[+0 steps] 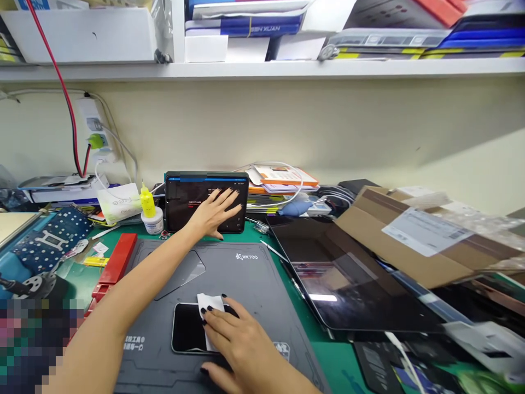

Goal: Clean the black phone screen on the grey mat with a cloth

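My left hand (216,212) reaches across to a tablet (184,205) standing upright at the back of the bench. Its fingers are spread over the right part of the dark screen, which shows small white and red text. My right hand (241,342) presses a white wipe (210,302) onto a smartphone (186,328) that lies face up on the grey work mat (246,279). The phone's black screen shows on the left, while the hand covers much of its right side. A clear, thin sheet (188,273) rests on the mat beneath my left forearm.
A large dark screen panel (328,273) lies right of the mat, beside an opened cardboard box (369,235). On the left are a red tool or case (118,260), a yellow dropper bottle (146,201) and a white tub (153,221). A loaded shelf (262,69) runs above.
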`<move>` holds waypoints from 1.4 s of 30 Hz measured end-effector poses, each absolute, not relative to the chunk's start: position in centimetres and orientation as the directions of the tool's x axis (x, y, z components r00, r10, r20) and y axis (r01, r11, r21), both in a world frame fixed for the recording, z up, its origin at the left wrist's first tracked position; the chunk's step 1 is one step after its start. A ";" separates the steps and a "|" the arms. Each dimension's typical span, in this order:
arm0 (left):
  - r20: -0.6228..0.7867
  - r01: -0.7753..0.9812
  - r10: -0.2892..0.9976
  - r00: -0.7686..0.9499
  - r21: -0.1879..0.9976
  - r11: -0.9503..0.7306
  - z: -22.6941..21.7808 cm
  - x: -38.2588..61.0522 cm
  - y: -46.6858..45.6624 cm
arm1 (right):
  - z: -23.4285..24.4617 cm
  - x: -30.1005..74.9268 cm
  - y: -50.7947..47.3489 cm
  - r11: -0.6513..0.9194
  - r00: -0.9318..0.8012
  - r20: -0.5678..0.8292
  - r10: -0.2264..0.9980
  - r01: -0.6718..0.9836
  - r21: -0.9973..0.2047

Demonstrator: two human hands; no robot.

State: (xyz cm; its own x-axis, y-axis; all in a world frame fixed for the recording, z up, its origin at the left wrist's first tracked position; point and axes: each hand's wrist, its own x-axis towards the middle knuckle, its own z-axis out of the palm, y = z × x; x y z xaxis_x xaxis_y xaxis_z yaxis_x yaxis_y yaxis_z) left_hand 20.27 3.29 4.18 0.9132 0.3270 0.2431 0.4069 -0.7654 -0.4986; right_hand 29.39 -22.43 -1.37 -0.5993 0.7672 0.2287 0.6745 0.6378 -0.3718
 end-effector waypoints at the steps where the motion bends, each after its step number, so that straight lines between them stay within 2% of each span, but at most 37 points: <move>1: 0.236 0.409 0.334 0.912 -0.496 -0.766 4.3 21.1 3.5 | -1.3 29.4 -22.4 0.636 -0.599 0.227 0.767 0.668 -0.386; 7: 0.156 0.353 0.319 0.935 -0.481 -0.802 5.1 23.2 3.7 | -0.8 29.4 -22.8 0.638 -0.618 0.199 0.760 0.652 -0.411; 13: 0.144 0.317 0.282 0.949 -0.440 -0.840 6.3 24.3 3.7 | -0.8 29.2 -22.9 0.651 -0.634 0.188 0.750 0.658 -0.378; 20: 0.137 0.305 0.273 0.952 -0.430 -0.850 5.1 25.7 3.7 | -1.1 29.3 -22.7 0.674 -0.663 0.183 0.726 0.632 -0.383; 29: 0.147 0.392 0.365 0.919 -0.429 -0.814 5.5 26.0 3.2 | -1.7 29.3 -22.7 0.711 -0.659 0.274 0.700 0.611 -0.348; 42: 0.201 0.378 0.321 0.926 -0.438 -0.816 5.4 26.3 3.1 | -2.4 29.2 -22.8 0.736 -0.641 0.363 0.677 0.602 -0.310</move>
State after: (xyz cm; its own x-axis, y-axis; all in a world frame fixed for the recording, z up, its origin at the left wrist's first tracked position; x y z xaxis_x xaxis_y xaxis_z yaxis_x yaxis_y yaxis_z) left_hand 26.30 3.08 5.38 0.9256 0.3208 0.2010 0.3779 -0.8158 -0.4379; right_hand 29.21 -22.76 -2.41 -0.6406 0.6769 0.3626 0.6022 0.7358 -0.3097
